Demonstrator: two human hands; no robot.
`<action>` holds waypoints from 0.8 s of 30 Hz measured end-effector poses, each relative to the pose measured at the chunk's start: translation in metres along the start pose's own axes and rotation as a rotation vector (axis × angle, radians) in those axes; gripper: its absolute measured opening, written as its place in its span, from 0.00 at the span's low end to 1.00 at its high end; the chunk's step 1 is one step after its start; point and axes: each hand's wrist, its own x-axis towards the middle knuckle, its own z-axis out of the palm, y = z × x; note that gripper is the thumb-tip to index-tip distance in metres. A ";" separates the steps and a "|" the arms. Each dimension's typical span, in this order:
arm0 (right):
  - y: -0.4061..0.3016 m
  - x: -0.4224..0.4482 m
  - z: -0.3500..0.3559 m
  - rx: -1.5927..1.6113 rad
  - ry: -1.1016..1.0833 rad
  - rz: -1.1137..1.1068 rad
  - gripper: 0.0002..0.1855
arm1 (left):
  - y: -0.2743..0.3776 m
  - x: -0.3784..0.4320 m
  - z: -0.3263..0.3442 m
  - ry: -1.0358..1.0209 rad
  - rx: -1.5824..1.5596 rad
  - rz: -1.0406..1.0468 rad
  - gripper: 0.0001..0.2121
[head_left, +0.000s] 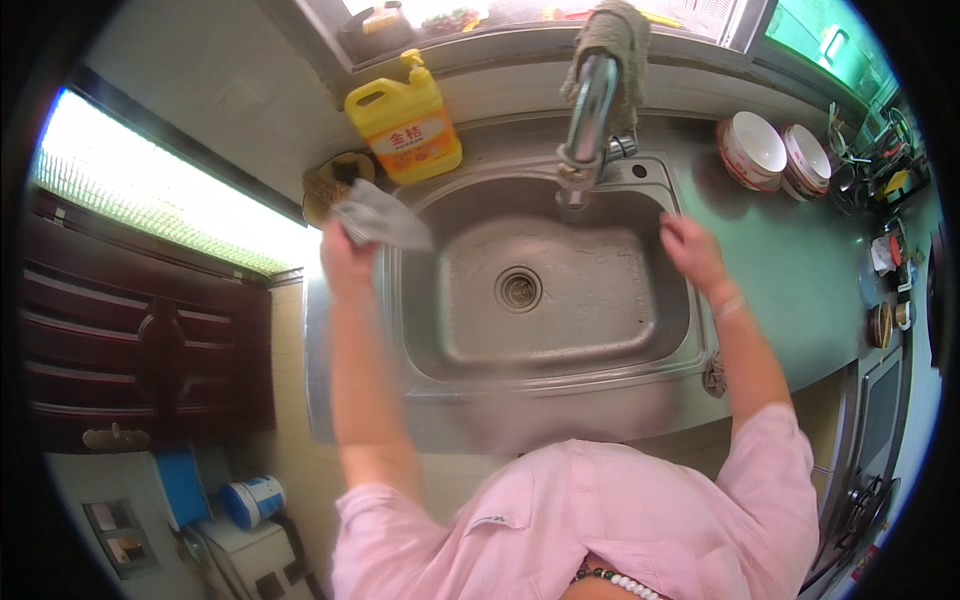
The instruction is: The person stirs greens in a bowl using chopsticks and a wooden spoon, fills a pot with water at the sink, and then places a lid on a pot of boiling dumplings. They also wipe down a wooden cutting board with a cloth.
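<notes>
My left hand (pixel 349 251) grips a pale grey cloth (pixel 386 216), blurred, above the left rim of a stainless steel sink (pixel 555 300). Just beyond it, a bowl (pixel 360 166) holds a brown scrubber (pixel 322 187). My right hand (pixel 686 247) is over the sink's right edge with its fingers curled; no object shows in it. A chrome faucet (pixel 589 127) with a knitted cloth (pixel 626 45) draped over it stands at the back of the sink. The drain strainer (pixel 517 289) shows in the basin, which has wet marks.
A yellow detergent jug (pixel 409 127) stands behind the sink's left corner. Stacked bowls (pixel 754 150) sit at the right back, near a crowded utensil rack (pixel 877 165). A crumpled cloth (pixel 715 375) lies by the sink's front right corner. Dark red cabinet doors (pixel 150 330) are at the left.
</notes>
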 end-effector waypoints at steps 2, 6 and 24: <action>0.014 0.051 -0.001 -0.091 0.112 0.053 0.14 | -0.056 -0.016 0.003 0.056 -0.162 -0.090 0.14; 0.016 0.142 0.018 -0.101 0.253 -0.027 0.19 | -0.146 -0.059 0.006 -0.238 -0.291 -0.158 0.12; -0.044 0.005 0.127 0.768 -0.102 0.036 0.25 | -0.216 -0.103 0.091 -0.251 -0.616 -0.491 0.11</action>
